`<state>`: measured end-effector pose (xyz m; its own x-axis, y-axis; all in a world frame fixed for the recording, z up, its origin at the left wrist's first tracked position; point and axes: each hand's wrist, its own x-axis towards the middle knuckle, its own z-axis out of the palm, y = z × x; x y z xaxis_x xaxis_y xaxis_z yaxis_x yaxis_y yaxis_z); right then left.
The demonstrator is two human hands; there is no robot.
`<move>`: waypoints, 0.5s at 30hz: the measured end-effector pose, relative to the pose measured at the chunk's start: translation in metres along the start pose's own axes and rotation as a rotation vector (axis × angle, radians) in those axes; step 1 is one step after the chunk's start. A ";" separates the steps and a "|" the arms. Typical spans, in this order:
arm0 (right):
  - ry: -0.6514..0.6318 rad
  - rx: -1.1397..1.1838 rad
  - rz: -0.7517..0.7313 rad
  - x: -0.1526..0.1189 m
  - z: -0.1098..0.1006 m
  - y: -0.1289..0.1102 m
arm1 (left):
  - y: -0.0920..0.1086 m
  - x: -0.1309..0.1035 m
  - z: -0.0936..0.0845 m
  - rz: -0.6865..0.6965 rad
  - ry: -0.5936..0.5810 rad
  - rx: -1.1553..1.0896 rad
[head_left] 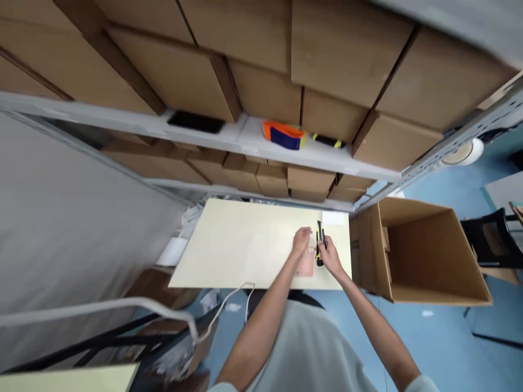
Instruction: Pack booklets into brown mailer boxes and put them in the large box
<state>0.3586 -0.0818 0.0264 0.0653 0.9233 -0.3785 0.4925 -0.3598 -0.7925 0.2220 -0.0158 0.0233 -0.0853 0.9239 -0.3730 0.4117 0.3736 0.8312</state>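
Observation:
My right hand (330,257) is wrapped round a black and yellow utility knife (319,234), held over the right part of the pale yellow table (241,245). The knife points away from me. Just to its left, my left hand (301,240) has its fingers curled together near the top of a flat pink packet (304,265). Whether those fingers pinch the packet or something small is too fine to make out. The packet lies on the tabletop, partly covered by the left hand and wrist. A white slip of paper (333,218) lies beyond the knife.
Shelves (196,130) packed with cardboard boxes (261,90) overhang the table's far edge. An orange and blue tape dispenser (285,135) and a black and yellow tool (328,141) lie on one shelf. An open carton (433,256) stands at right. A white cable (224,305) hangs at the front.

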 end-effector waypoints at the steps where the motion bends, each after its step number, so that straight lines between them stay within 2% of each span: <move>1: 0.037 0.036 -0.071 0.017 -0.007 -0.016 | 0.014 0.001 0.003 0.044 0.010 -0.050; 4: 0.135 0.040 -0.275 0.061 -0.031 -0.073 | 0.060 0.014 -0.001 0.157 0.055 -0.155; 7: 0.224 0.041 -0.449 0.098 -0.056 -0.128 | 0.108 0.037 -0.023 0.272 0.128 -0.269; 9: 0.241 0.096 -0.540 0.118 -0.069 -0.156 | 0.138 0.053 -0.039 0.328 0.154 -0.405; 12: 0.206 0.199 -0.595 0.143 -0.084 -0.182 | 0.174 0.073 -0.057 0.343 0.142 -0.595; 15: 0.209 0.242 -0.563 0.164 -0.097 -0.195 | 0.192 0.088 -0.062 0.342 0.114 -0.690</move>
<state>0.3571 0.1532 0.1653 0.0336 0.9776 0.2078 0.2925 0.1892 -0.9374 0.2371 0.1426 0.1760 -0.1636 0.9859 -0.0357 -0.2222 -0.0015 0.9750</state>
